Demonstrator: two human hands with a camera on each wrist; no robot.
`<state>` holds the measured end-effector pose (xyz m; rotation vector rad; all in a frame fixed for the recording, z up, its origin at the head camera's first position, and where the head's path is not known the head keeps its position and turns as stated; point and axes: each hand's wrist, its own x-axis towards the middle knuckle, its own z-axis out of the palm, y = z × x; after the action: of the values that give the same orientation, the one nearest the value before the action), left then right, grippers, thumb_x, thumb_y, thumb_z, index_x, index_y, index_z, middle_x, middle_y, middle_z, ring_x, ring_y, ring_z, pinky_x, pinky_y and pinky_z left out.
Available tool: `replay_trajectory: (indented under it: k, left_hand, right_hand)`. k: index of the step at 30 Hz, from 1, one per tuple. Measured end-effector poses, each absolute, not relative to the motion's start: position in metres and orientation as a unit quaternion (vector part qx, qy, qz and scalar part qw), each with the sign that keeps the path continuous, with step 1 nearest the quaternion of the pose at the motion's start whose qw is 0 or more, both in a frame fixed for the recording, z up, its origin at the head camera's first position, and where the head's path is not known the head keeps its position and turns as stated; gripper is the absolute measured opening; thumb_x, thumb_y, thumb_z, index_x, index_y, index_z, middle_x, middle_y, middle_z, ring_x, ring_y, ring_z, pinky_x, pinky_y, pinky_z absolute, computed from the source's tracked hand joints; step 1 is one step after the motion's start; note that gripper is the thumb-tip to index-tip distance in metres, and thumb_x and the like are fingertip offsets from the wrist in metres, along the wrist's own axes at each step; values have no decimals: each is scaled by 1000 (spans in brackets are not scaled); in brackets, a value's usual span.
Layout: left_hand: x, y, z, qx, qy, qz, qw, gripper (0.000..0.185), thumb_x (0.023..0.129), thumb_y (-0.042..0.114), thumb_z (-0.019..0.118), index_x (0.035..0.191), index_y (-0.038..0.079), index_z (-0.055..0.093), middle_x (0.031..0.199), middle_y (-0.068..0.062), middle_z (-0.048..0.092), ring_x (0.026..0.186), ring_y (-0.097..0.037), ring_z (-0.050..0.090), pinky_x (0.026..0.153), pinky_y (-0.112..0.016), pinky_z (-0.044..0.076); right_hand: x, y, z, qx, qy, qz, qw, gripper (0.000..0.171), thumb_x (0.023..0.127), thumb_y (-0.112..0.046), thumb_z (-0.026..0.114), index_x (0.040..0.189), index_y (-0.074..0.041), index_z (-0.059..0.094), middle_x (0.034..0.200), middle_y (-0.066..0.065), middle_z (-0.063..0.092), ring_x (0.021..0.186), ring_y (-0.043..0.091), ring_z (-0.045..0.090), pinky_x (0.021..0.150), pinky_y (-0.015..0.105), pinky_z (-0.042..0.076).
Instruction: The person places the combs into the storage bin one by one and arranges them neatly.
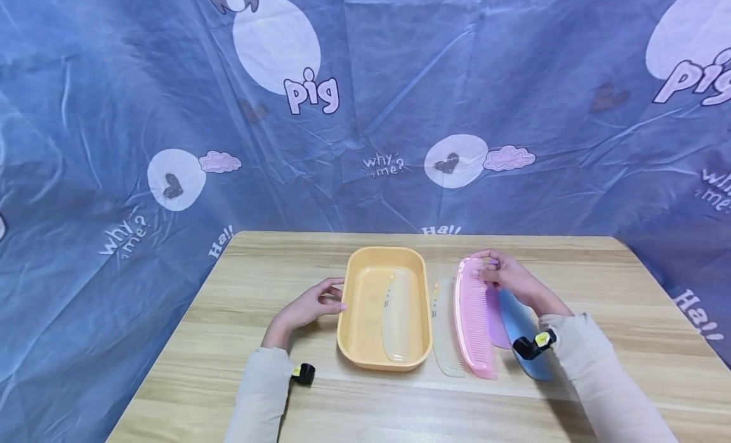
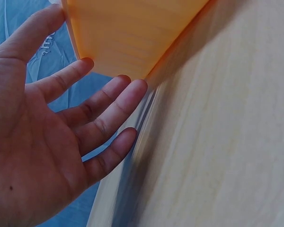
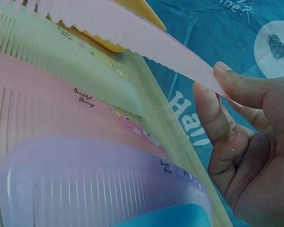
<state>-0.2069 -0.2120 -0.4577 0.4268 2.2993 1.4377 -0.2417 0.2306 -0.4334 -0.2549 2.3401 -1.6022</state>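
Note:
My left hand (image 1: 305, 306) is at the left side of a yellow tray (image 1: 342, 332), its spread fingers and thumb touching the wall and rim. Inside the tray lies a pale green comb (image 1: 396, 319). With thumb and fingertips, my right hand (image 3: 255, 142) pinches one end of a pink comb (image 3: 146, 42), raised above the other combs. Below it in the right wrist view are another pale green comb (image 3: 85, 61), a second pink comb (image 3: 52, 104), a purple comb (image 3: 85, 161) and part of a blue comb (image 3: 170, 216).
The combs overlap side by side right of the tray on a wooden table (image 1: 400, 408). A blue printed cloth (image 1: 365, 125) hangs behind the table and at its sides. Each wrist wears a small black camera (image 1: 306, 374).

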Motion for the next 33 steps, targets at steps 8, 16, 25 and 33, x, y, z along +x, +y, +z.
replay_trajectory:
  k: [8,16,25,33]
  left_hand:
    - [-206,-212,-456,156,817,518,200,65,91,25,68,147,13,37,130,-19,54,117,-31,56,99,-45,47]
    - [-207,-213,-458,155,814,521,202,66,90,27,68,148,14,37,130,-19,54,118,-30,56,100,-46,46]
    - [-208,-213,-458,156,817,517,201,66,90,28,68,147,14,37,130,-19,54,117,-30,56,100,-46,46]
    - [-206,-212,-457,152,818,517,201,65,91,25,67,147,14,38,130,-18,54,118,-31,56,100,-46,46]
  right_hand:
    - [-237,231,-429,-65,804,-574,143,50,93,-15,63,132,6,40,64,-13,52,58,4,48,53,22,38]
    - [-234,228,-422,-68,793,-588,145,41,93,-12,62,128,2,44,66,-13,53,58,4,48,52,21,39]
    - [-229,212,-413,-85,759,-625,164,29,95,-11,60,121,-10,49,64,-13,58,55,1,50,49,17,37]
    - [-227,195,-406,-77,726,-658,184,26,96,-10,58,119,-15,50,65,-12,62,55,0,53,50,17,38]
